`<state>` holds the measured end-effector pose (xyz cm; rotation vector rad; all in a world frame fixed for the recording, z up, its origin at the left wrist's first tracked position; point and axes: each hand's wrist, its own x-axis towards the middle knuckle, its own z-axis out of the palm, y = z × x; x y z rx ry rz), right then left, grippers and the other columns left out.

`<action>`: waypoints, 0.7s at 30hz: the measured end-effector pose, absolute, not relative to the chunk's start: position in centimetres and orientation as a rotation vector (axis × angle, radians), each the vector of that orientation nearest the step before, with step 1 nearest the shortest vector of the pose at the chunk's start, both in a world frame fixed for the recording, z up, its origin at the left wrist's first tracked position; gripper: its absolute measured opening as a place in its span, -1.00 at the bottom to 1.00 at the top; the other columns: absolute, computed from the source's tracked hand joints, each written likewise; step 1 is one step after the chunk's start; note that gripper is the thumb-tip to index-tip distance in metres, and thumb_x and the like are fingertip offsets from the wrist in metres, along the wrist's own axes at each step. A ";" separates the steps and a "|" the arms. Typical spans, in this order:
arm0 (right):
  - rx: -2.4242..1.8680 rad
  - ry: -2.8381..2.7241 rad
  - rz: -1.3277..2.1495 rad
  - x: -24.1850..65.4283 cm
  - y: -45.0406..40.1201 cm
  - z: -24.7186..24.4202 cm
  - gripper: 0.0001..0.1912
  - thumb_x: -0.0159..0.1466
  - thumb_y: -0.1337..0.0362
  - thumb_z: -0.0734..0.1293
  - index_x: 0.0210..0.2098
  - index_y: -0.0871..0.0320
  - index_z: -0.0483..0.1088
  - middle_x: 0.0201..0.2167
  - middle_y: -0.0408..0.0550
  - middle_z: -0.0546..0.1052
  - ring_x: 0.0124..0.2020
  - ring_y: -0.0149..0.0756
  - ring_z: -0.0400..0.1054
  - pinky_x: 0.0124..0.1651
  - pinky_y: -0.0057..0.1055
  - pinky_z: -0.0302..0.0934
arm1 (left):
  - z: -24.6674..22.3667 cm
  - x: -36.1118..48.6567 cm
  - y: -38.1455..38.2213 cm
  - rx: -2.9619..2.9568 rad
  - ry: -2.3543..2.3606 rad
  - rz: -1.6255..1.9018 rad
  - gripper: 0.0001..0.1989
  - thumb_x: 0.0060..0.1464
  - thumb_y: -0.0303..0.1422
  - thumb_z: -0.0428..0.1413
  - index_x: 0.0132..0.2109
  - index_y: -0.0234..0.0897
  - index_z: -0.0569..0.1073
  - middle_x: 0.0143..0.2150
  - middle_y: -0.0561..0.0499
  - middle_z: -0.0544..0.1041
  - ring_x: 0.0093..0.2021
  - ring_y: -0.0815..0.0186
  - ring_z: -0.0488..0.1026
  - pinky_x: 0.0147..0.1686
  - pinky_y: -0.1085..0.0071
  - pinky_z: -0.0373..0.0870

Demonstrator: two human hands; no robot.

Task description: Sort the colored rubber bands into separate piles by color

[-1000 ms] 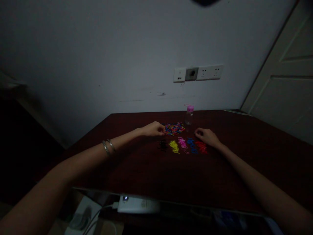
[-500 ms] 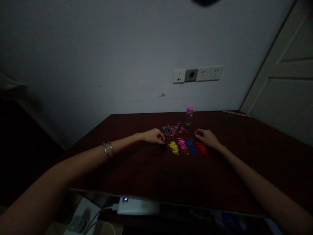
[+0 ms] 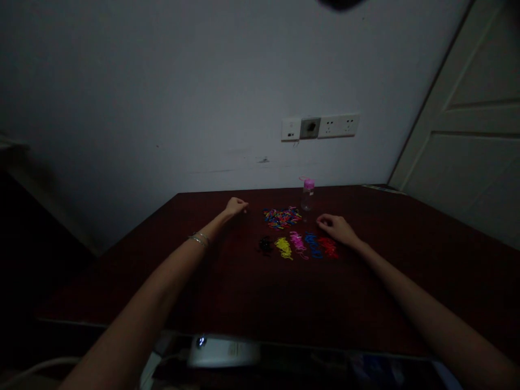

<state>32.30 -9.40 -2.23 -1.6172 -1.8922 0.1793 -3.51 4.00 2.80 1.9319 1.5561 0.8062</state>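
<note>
My left hand (image 3: 236, 206) is over the table to the left of a mixed heap of small coloured rubber bands (image 3: 283, 218). Its fingers are pressed together; whether anything is between them is too small and dark to see. My right hand (image 3: 335, 226) rests just behind the red rubber bands (image 3: 328, 247), fingers curled in, their contents hidden. Left of the red pile, in a row, lie blue rubber bands (image 3: 313, 245), pink rubber bands (image 3: 298, 242), yellow rubber bands (image 3: 284, 248) and black rubber bands (image 3: 266, 245).
A clear bottle with a pink lid (image 3: 308, 195) stands behind the heap, near the wall. The dark red table (image 3: 260, 298) reaches back to the wall with sockets (image 3: 320, 127). Below its front edge sits a white device (image 3: 223, 352) with a small light.
My left hand has left the black pile and moved back and to the left, uncovering that pile. My right hand keeps its place by the red pile. The view has shifted slightly.
</note>
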 end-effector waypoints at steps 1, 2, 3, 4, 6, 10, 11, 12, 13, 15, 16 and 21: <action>-1.615 -1.883 0.186 32.3 -9.4 -2.2 -0.72 0.12 0.13 0.20 -0.30 0.14 0.42 -0.49 -0.10 0.45 -0.48 -0.37 0.30 -0.43 -0.48 0.11 | 2.1 -3.6 4.3 1.860 1.581 0.857 -0.75 -0.07 -0.30 0.04 -0.54 -0.39 0.48 -0.69 0.03 0.37 -0.69 0.50 0.16 -0.65 0.55 0.05; -1.613 -1.877 0.196 32.2 -9.4 -2.1 -0.71 0.11 0.13 0.20 -0.29 0.14 0.42 -0.48 -0.10 0.45 -0.48 -0.37 0.30 -0.43 -0.49 0.11 | 1.4 -3.5 4.5 1.807 1.597 0.896 -0.75 -0.07 -0.30 0.04 -0.52 -0.39 0.48 -0.70 0.04 0.36 -0.70 0.50 0.15 -0.65 0.55 0.04; -1.611 -1.876 0.209 32.1 -9.4 -2.0 -0.70 0.11 0.12 0.20 -0.28 0.14 0.42 -0.48 -0.10 0.45 -0.48 -0.37 0.30 -0.44 -0.49 0.10 | 0.7 -3.5 4.6 1.769 1.602 0.935 -0.76 -0.07 -0.30 0.04 -0.51 -0.39 0.48 -0.70 0.04 0.35 -0.70 0.49 0.15 -0.65 0.55 0.05; -1.605 -1.882 0.227 32.0 -9.4 -1.9 -0.70 0.11 0.12 0.20 -0.27 0.14 0.43 -0.49 -0.10 0.44 -0.48 -0.37 0.29 -0.45 -0.49 0.09 | 0.2 -3.4 4.6 1.742 1.609 0.976 -0.77 -0.08 -0.31 0.04 -0.51 -0.39 0.48 -0.70 0.05 0.35 -0.70 0.49 0.16 -0.65 0.55 0.05; -1.571 -1.916 0.277 31.4 -9.4 -1.6 -0.69 0.11 0.11 0.21 -0.28 0.15 0.43 -0.51 -0.12 0.42 -0.50 -0.39 0.27 -0.47 -0.50 0.08 | -0.7 -3.3 4.6 1.703 1.626 1.073 -0.77 -0.09 -0.32 0.03 -0.50 -0.39 0.48 -0.68 0.04 0.37 -0.68 0.48 0.19 -0.63 0.56 0.08; -1.433 -2.036 0.397 29.4 -9.3 -0.5 -0.69 0.10 0.13 0.22 -0.30 0.21 0.44 -0.57 -0.15 0.38 -0.54 -0.42 0.23 -0.48 -0.51 0.06 | -1.7 -3.4 4.9 1.593 1.705 1.273 -0.78 -0.11 -0.33 0.02 -0.47 -0.39 0.49 -0.63 0.00 0.43 -0.62 0.44 0.29 -0.57 0.56 0.16; -1.402 -2.078 0.421 28.8 -9.3 -0.2 -0.69 0.10 0.14 0.22 -0.30 0.22 0.45 -0.57 -0.15 0.38 -0.54 -0.43 0.23 -0.47 -0.51 0.06 | -1.8 -3.5 5.0 1.578 1.720 1.296 -0.79 -0.12 -0.34 0.02 -0.47 -0.39 0.49 -0.62 0.00 0.44 -0.60 0.43 0.30 -0.55 0.55 0.17; -1.383 -2.117 0.437 28.3 -9.2 0.1 -0.70 0.10 0.16 0.23 -0.31 0.22 0.45 -0.57 -0.15 0.38 -0.54 -0.43 0.23 -0.47 -0.51 0.06 | -1.9 -3.6 5.1 1.577 1.731 1.303 -0.79 -0.13 -0.35 0.02 -0.47 -0.39 0.49 -0.62 -0.01 0.44 -0.60 0.42 0.32 -0.54 0.55 0.19; -1.372 -2.157 0.450 27.7 -9.1 0.4 -0.71 0.10 0.17 0.23 -0.30 0.22 0.45 -0.58 -0.15 0.38 -0.54 -0.43 0.23 -0.47 -0.51 0.05 | -2.0 -3.6 5.2 1.586 1.737 1.300 -0.80 -0.13 -0.36 0.02 -0.48 -0.39 0.49 -0.61 -0.01 0.45 -0.59 0.42 0.32 -0.53 0.54 0.19; -1.372 -2.228 0.459 26.7 -8.8 0.8 -0.72 0.10 0.18 0.24 -0.30 0.21 0.45 -0.58 -0.15 0.39 -0.55 -0.44 0.22 -0.48 -0.51 0.04 | -2.2 -3.6 5.3 1.612 1.746 1.280 -0.80 -0.14 -0.37 0.01 -0.50 -0.38 0.49 -0.62 -0.02 0.44 -0.58 0.40 0.34 -0.52 0.54 0.20; -1.376 -2.261 0.448 26.3 -8.6 1.0 -0.72 0.10 0.19 0.24 -0.29 0.21 0.45 -0.57 -0.14 0.39 -0.55 -0.44 0.22 -0.49 -0.51 0.03 | -2.2 -3.7 5.3 1.623 1.752 1.272 -0.80 -0.14 -0.37 0.01 -0.51 -0.38 0.49 -0.62 -0.02 0.44 -0.58 0.40 0.34 -0.52 0.53 0.20; -1.406 -2.369 0.343 25.1 -7.3 1.2 -0.74 0.10 0.21 0.24 -0.31 0.19 0.47 -0.56 -0.12 0.41 -0.55 -0.43 0.23 -0.51 -0.52 -0.01 | -2.5 -3.7 5.0 1.641 1.748 1.299 -0.79 -0.13 -0.36 0.01 -0.48 -0.38 0.50 -0.58 -0.02 0.46 -0.54 0.39 0.36 -0.49 0.53 0.21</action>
